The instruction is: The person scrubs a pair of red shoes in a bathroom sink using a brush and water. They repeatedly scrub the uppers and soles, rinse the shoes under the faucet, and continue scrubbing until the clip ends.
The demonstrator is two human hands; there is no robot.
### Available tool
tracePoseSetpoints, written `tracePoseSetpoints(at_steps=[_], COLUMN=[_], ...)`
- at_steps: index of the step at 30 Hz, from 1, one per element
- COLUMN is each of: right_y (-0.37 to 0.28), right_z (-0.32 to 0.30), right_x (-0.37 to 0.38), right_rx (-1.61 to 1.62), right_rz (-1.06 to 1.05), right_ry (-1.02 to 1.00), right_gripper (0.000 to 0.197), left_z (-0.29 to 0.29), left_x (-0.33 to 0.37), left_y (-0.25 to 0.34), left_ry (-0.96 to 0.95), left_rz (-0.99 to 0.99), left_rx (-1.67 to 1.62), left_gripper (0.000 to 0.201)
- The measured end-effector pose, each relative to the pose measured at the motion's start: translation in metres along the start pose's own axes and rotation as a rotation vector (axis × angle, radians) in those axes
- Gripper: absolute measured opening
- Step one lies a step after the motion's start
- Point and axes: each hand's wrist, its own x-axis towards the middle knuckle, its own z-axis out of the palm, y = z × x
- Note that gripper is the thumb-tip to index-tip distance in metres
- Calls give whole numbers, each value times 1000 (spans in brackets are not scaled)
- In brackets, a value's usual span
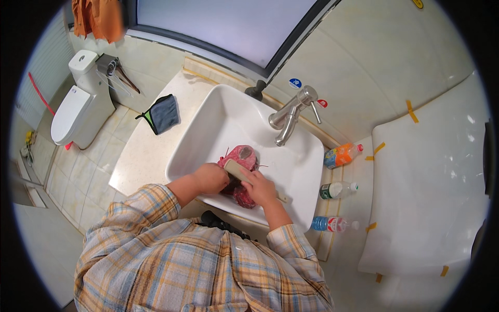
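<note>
A pink and dark-red item that looks like a shoe [242,154] lies in the white sink [200,122], with thin red strands sticking out at its sides. My left hand [212,178] is closed at its near left side, and its fingertips are hidden. In my right hand [261,188] is a beige long-handled scrub brush [235,169], its head laid across the middle of the shoe. The brush handle passes under my palm, and its tip shows to the right. My hand and the brush cover much of the shoe, and the bristles are hidden.
A metal faucet [292,115] rises at the sink's far right. On the counter to the left lies a grey cloth [166,113] with green and black edging. An orange drink bottle [342,155], a green-labelled bottle [337,190] and a blue-labelled bottle [326,223] line the right side. A toilet [78,112] stands far left.
</note>
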Motion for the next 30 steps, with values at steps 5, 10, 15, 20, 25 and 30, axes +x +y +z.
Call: tracePoseSetpoints(at_steps=[5, 10, 15, 20, 25, 30], right_y=[10, 2, -12, -3, -20, -30], right_z=[-23, -26, -22, -35, -24, -17], right_x=[16, 20, 28, 43, 32, 7], right_rx=[-67, -66, -149, -151, -24, 78], right_rz=[459, 213, 86, 394, 96, 35], right_ry=[62, 45, -104, -67, -89, -192], right_gripper=[44, 43, 43, 43, 42, 43], left_z=[-4, -6, -4, -3, -10, -20], left_x=[-6, -4, -3, -5, -2, -8], left_y=[2, 2, 0, -2, -5, -14], left_ry=[15, -30, -27, 15, 113, 310], left_rz=[-14, -39, -34, -25, -170, -376], left_rx=[-45, -37, -25, -31, -10, -128], left_gripper=[18, 15, 15, 16, 16, 14])
